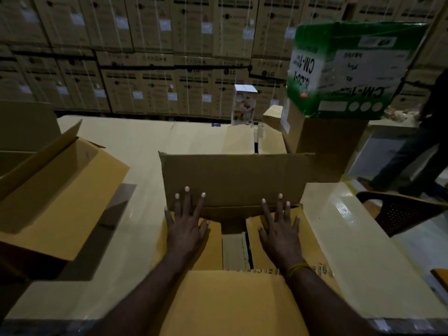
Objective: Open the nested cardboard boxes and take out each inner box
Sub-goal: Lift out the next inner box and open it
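Nearest me, the near flap folds outward; my left hand and right hand press flat, fingers spread, on the cardboard box side flaps; spread both evenly to expose the inner box

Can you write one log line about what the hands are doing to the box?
left hand: flat on left flap | right hand: flat on right flap | box: far flap up, gap between side flaps | inner box: not out
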Demonstrator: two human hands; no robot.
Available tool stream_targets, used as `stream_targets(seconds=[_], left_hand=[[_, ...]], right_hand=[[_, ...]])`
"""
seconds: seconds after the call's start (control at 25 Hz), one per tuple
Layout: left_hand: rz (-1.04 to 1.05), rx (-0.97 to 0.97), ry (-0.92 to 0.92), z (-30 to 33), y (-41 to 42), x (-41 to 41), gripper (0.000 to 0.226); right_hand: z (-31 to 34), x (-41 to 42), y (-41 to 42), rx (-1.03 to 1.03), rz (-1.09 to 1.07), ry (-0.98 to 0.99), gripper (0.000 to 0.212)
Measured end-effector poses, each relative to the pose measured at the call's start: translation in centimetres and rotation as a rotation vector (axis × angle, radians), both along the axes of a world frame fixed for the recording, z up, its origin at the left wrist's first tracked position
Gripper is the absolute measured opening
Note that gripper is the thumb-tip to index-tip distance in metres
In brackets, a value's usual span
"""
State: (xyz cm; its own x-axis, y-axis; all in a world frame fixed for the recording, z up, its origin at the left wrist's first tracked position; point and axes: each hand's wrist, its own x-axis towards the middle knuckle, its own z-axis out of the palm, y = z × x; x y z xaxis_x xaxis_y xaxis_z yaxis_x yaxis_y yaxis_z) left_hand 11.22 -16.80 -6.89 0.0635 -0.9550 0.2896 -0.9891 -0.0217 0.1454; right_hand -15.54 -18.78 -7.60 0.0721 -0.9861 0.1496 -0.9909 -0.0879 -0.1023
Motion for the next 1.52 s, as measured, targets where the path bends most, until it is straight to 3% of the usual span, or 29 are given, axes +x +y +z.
stream_targets(seconds=[0.24,0.48,0.56,0.68,0.8,0.92,1.0,1.2,1.52], left_hand=[[-0.053,0.182,-0.101,-1.8,-3.5,-1.2,0.074],[0.007,0.243,-0.077,-0.9,-5.4,-1.6,0.061],[0.008,0.332,-0.016,0.6,-5.7,-1.9,0.062],[-0.071,0.418,0.213,3.4,-3.1,-2.6,0.069],[-0.309,0.492,0.355,5.3,3.3,-2.3,0.071],[-0.371,0.614,0.093,5.8,8.5,-2.2,0.085],[-0.326,0.605,-0.046,5.1,11.0,-3.0,0.091],[-0.226,0.528,0.072,2.6,13.8,-3.4,0.085],[-0.175,0.45,0.07,2.6,15.1,-3.7,0.078]], right_hand=[[-1.0,0.7,-3.7,0.09,0.081,0.041,0.088],[-0.3,1.8,-5.9,0.132,0.034,-0.041,0.065],[1.1,2.1,-5.9,0.239,0.044,-0.107,0.071],[4.0,2.4,-3.4,0.407,0.143,-0.264,0.085],[5.5,2.7,2.7,0.425,0.37,-0.19,0.093],[5.3,3.2,9.0,0.37,0.468,-0.007,0.11],[4.3,4.0,11.9,0.364,0.453,0.098,0.117],[3.8,4.9,13.5,0.43,0.34,0.084,0.113],[4.9,5.7,14.2,0.293,0.31,-0.001,0.106]])
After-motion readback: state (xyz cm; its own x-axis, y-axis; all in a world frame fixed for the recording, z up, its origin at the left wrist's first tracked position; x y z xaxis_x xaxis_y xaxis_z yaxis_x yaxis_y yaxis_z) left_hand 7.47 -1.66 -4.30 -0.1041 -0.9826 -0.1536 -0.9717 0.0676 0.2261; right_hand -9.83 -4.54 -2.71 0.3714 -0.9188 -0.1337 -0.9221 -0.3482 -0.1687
